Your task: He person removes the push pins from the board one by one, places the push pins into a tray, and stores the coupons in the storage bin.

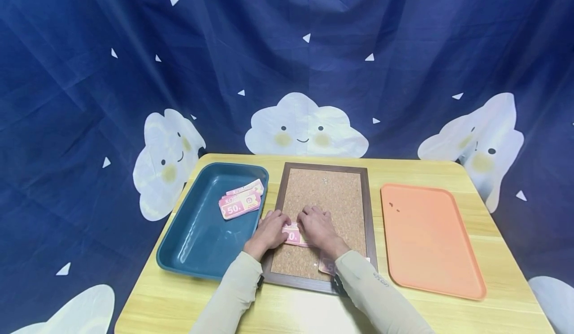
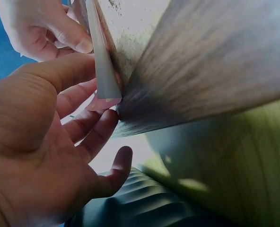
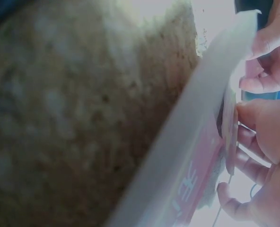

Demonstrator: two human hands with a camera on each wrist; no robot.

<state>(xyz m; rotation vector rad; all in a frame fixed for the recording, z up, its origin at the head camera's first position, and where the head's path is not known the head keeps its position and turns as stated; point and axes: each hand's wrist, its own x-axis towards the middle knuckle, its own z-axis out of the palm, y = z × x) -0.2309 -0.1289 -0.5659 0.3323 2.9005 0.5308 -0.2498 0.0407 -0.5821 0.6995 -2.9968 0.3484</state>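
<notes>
A framed corkboard lies in the middle of the table, both hands over its centre. My left hand pinches the left end of a pink paper coupon, printed with white characters. In the left wrist view its thumb and fingertips meet at the coupon's end. The right hand pinches the same coupon farther right, covering much of it. Another pink coupon lies on the lower right of the corkboard, partly hidden under the right forearm.
On the left stands a dark teal bin holding several pink coupons marked 50. An orange tray sits on the right, with small dark bits near its upper left corner. A small clear pin shows high on the corkboard.
</notes>
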